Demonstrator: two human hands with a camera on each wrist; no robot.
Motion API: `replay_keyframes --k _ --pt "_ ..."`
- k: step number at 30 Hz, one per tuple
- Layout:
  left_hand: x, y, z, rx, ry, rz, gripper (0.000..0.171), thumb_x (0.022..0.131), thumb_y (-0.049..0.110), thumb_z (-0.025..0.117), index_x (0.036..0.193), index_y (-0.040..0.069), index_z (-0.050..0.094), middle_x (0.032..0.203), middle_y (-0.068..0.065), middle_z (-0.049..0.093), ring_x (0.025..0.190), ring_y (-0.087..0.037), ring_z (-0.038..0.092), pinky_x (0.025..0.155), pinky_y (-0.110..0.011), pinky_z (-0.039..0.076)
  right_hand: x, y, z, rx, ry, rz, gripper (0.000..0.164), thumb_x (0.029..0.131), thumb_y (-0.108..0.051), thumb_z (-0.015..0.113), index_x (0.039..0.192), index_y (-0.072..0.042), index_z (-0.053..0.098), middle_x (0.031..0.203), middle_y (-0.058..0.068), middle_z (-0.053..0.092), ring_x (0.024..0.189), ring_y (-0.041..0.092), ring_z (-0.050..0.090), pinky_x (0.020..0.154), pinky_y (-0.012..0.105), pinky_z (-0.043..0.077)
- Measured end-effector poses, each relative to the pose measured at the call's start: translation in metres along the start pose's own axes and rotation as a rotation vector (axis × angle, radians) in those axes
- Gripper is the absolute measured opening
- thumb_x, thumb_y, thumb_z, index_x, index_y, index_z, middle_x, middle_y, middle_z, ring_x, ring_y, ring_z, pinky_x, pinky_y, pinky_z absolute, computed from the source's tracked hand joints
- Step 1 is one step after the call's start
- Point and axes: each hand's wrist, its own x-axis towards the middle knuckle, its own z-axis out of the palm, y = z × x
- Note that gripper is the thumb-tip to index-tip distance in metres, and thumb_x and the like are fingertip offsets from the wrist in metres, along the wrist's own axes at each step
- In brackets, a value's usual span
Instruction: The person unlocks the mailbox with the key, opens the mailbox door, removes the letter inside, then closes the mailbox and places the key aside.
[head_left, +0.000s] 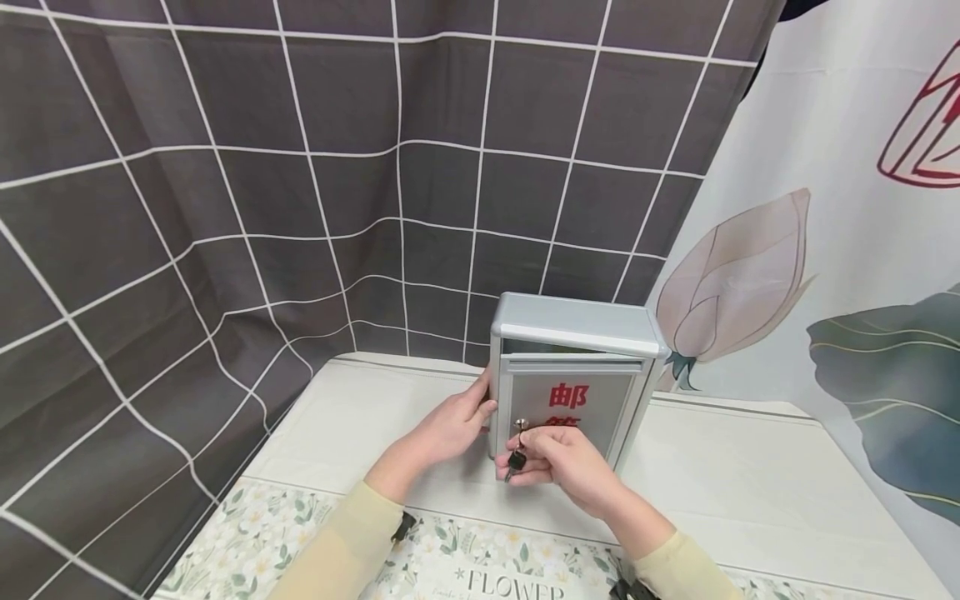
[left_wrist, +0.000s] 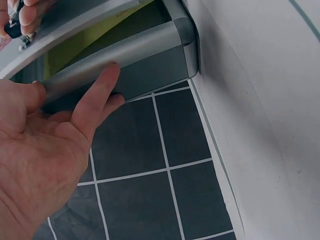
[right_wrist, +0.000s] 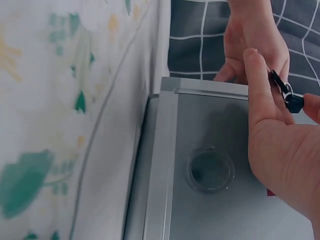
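A silver metal mailbox (head_left: 577,319) with red characters stands upright on the table. Its front door (head_left: 528,387) is ajar, as the gap in the left wrist view shows. My left hand (head_left: 448,423) rests against the box's left side, with fairly straight fingers touching the metal frame (left_wrist: 145,45). At the door's lock (head_left: 521,424), my right hand (head_left: 573,468) pinches a key between thumb and fingers. A black-headed key (head_left: 516,460) hangs there on a small ring. The key's tip inside the lock is hidden.
Something yellow-green (left_wrist: 82,45) shows inside the box. A round clear window (right_wrist: 211,170) sits low on the door. A floral mat (head_left: 465,542) lies along the table's front. A dark checked curtain (head_left: 435,192) hangs behind, beside a printed white curtain (head_left: 757,108).
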Motion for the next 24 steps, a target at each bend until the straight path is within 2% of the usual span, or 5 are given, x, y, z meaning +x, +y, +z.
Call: replay_keyframes --k 12,20,24 --pt "-0.002 0.001 -0.001 0.009 0.006 -0.016 0.065 0.111 0.036 0.039 0.163 0.043 0.001 0.160 -0.008 0.040 0.105 -0.017 0.072 0.097 -0.034 0.057 -0.028 0.003 0.006 0.058 -0.071 -0.013 0.046 0.109 -0.019 0.049 0.120 0.025 0.054 0.112 0.032 0.070 0.102 0.040 0.072 0.087 0.049 0.060" --pt "-0.002 0.001 -0.001 -0.004 -0.004 -0.030 0.065 0.112 0.038 0.038 0.165 0.037 0.001 0.161 -0.013 0.037 0.097 -0.020 0.075 0.097 -0.037 0.057 -0.046 0.003 0.003 0.100 -0.153 -0.037 0.040 0.109 -0.013 0.044 0.117 0.024 0.056 0.112 0.035 0.069 0.102 0.039 0.073 0.085 0.046 0.061" --pt "-0.002 0.001 -0.001 -0.012 -0.012 -0.031 0.065 0.112 0.037 0.037 0.165 0.034 0.001 0.162 -0.013 0.036 0.098 -0.022 0.075 0.093 -0.033 0.059 -0.054 0.003 0.001 0.130 -0.181 -0.039 0.038 0.109 -0.011 0.042 0.116 0.024 0.057 0.111 0.035 0.069 0.102 0.037 0.073 0.085 0.045 0.061"
